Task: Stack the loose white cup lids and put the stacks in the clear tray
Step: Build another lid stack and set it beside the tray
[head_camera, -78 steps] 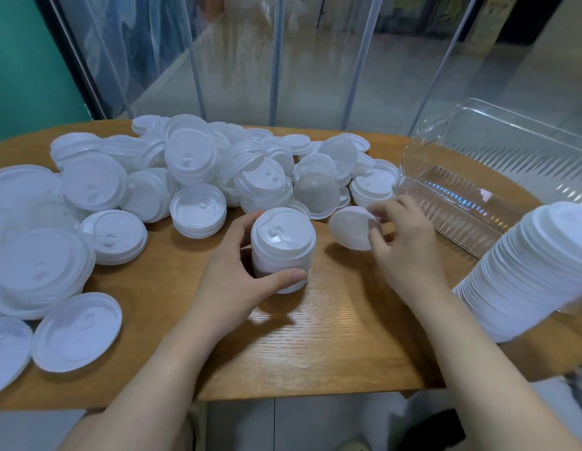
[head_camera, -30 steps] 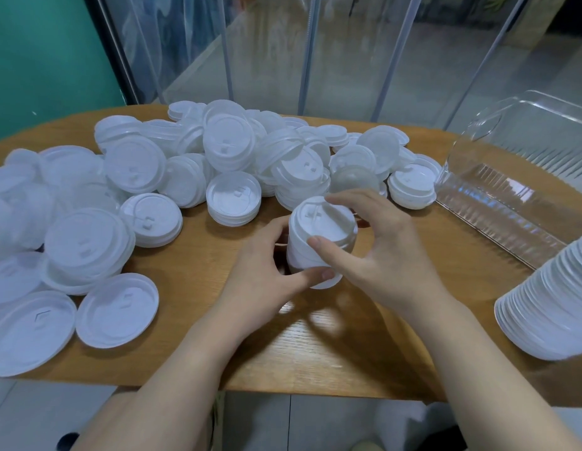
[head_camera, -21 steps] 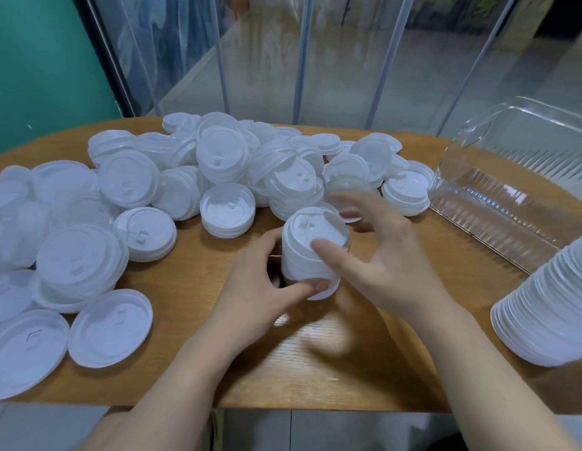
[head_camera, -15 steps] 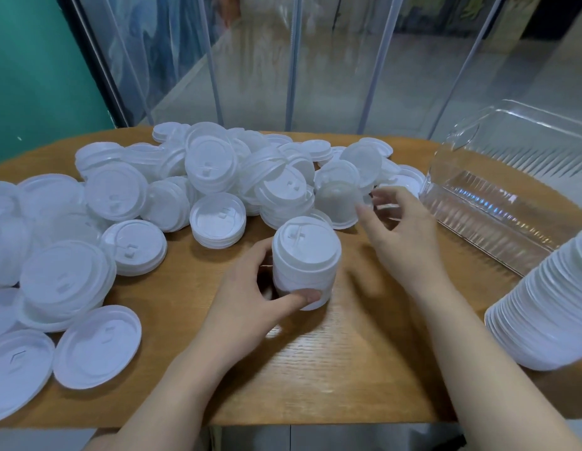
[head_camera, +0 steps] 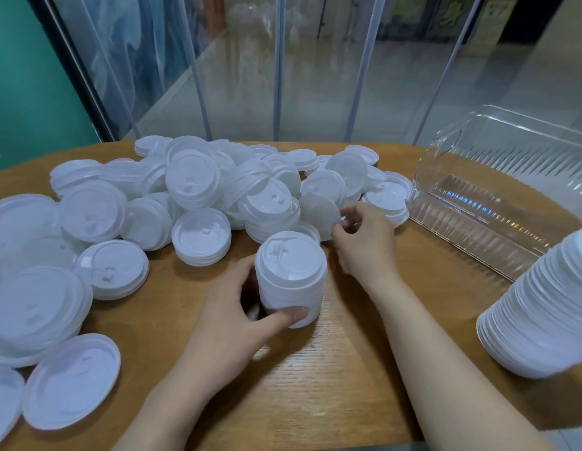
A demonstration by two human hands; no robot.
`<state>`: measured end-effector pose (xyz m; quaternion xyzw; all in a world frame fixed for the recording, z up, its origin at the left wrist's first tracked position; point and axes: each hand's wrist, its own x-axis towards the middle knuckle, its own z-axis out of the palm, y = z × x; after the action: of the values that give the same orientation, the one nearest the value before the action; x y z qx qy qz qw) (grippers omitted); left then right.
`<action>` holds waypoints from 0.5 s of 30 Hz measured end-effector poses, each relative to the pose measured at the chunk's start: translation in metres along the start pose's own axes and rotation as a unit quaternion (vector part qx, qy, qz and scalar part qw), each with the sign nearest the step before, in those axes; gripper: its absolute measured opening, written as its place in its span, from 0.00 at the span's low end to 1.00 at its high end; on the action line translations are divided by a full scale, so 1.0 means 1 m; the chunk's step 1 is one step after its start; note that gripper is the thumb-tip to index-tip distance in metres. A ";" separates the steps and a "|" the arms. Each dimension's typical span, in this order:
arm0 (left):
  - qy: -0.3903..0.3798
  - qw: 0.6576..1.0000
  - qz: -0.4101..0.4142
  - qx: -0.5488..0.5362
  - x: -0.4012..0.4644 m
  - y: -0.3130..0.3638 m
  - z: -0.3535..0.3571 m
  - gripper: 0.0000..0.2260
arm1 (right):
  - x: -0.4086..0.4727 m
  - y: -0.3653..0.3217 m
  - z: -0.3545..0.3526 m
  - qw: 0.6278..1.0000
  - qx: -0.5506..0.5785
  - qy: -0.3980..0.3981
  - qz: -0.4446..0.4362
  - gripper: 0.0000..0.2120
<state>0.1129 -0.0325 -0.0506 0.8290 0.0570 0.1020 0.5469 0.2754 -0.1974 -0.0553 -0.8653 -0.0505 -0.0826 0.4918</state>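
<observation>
A short stack of white lids (head_camera: pixel 291 275) stands upright on the wooden table (head_camera: pixel 332 385), near the middle. My left hand (head_camera: pixel 237 307) wraps around its left and front side. Just behind it, my right hand (head_camera: pixel 364 236) pinches the edge of a single loose lid (head_camera: pixel 317 211) at the near edge of the heap of loose white lids (head_camera: pixel 198 190). The clear tray (head_camera: pixel 478 203) stands at the right, with nothing visible inside.
A tall leaning stack of lids (head_camera: pixel 543 304) rests at the right, near the table's edge. More loose lids (head_camera: pixel 71 385) lie flat at the front left. Behind the table hang clear plastic strip curtains (head_camera: pixel 276 66).
My right hand left the top of the held stack and reached back to the heap, where it now pinches a loose lid. My left hand stayed on the stack.
</observation>
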 end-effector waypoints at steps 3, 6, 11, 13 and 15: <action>-0.003 1.000 -0.001 -0.007 0.000 0.001 0.000 0.32 | -0.003 0.002 -0.009 1.000 -0.012 0.009 -0.024 0.05; -0.002 1.000 0.000 -0.008 0.000 0.001 0.000 0.31 | -0.006 0.007 -0.027 0.998 -0.024 0.038 -0.042 0.04; -0.004 1.000 -0.005 -0.015 -0.001 0.001 -0.001 0.32 | -0.015 0.026 -0.059 0.983 -0.092 0.086 -0.132 0.05; -0.005 1.000 -0.007 -0.018 -0.001 0.001 0.000 0.32 | -0.020 0.033 -0.068 0.971 -0.128 0.054 -0.194 0.07; -0.004 1.000 -0.009 -0.020 0.000 0.000 0.000 0.32 | -0.027 0.038 -0.074 0.959 -0.147 -0.023 -0.241 0.08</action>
<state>0.1124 -0.0329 -0.0503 0.8179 0.0599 0.0945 0.5643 0.2480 -0.2802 -0.0555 -0.8921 -0.2556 -0.1855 0.3231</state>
